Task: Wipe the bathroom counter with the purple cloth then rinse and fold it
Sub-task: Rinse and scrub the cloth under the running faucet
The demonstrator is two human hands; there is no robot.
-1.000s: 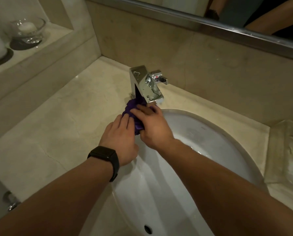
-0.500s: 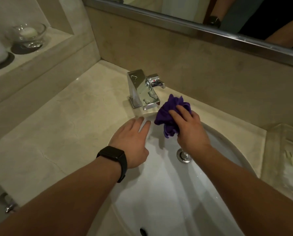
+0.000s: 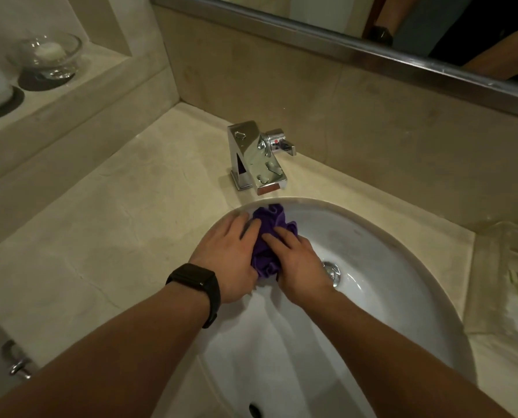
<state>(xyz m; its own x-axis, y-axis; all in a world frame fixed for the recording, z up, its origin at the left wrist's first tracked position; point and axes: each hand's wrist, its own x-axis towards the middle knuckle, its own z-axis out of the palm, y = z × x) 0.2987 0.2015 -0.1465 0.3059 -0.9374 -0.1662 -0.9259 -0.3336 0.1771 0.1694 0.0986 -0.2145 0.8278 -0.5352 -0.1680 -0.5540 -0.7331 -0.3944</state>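
The purple cloth (image 3: 269, 236) is bunched up inside the white sink (image 3: 402, 267), just below the chrome faucet (image 3: 256, 159). My left hand (image 3: 226, 257), with a black watch on its wrist, holds the cloth's left side. My right hand (image 3: 297, 267) grips the cloth's right side, fingers over it. The cloth's lower part is hidden between the two hands. No water is seen running from the spout.
The beige stone counter (image 3: 125, 224) surrounds the sink. A glass bowl with a candle (image 3: 48, 54) stands on the raised ledge at the back left. A clear tray (image 3: 505, 282) lies at the right. The sink drain plug (image 3: 331, 271) is beside my right hand.
The cloth came down from beside the faucet into the sink. My left hand, which was resting flat on the sink rim, now holds the cloth together with the right.
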